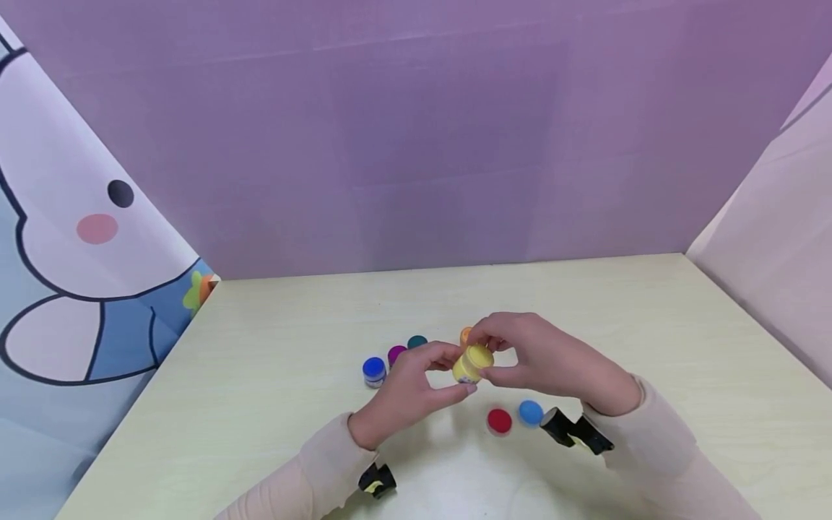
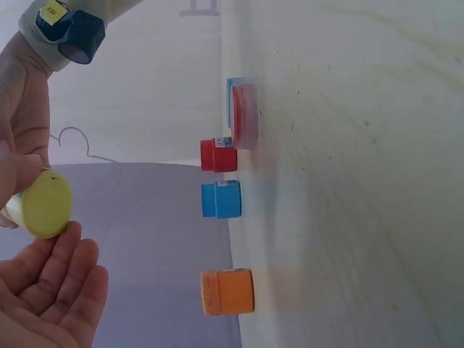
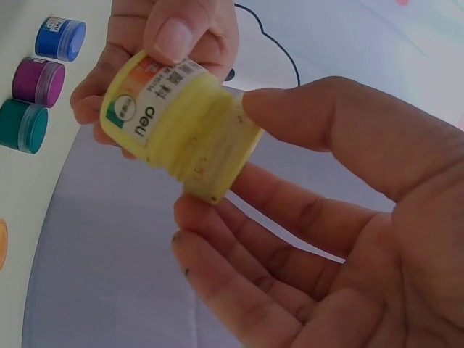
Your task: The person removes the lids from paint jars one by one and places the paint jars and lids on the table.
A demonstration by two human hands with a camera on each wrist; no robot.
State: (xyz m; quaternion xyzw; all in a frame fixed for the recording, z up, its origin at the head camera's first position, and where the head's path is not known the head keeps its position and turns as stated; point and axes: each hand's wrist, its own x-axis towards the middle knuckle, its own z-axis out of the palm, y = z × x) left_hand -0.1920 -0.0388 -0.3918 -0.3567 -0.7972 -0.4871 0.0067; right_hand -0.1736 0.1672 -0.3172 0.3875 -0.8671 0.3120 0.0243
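Observation:
A small yellow paint jar (image 1: 469, 368) is held up above the table between both hands. My left hand (image 1: 412, 386) grips its labelled body, the thumb lying on the label in the right wrist view. My right hand (image 1: 542, 357) pinches the yellow lid (image 3: 223, 152) between thumb and fingers. In that view the ribbed neck shows between lid and body, and the jar tilts. On the table nearer the body lie a red disc (image 1: 499, 421) and a light blue disc (image 1: 530, 412), which look like jar lids.
Behind the hands stand a dark blue jar (image 1: 373, 371), a purple jar (image 1: 396, 354), a teal jar (image 1: 417, 341) and an orange jar (image 2: 230, 292). The left wrist view also shows a red jar (image 2: 220, 154) and a light blue jar (image 2: 222, 199). A purple cloth wall (image 1: 455, 144) closes the back.

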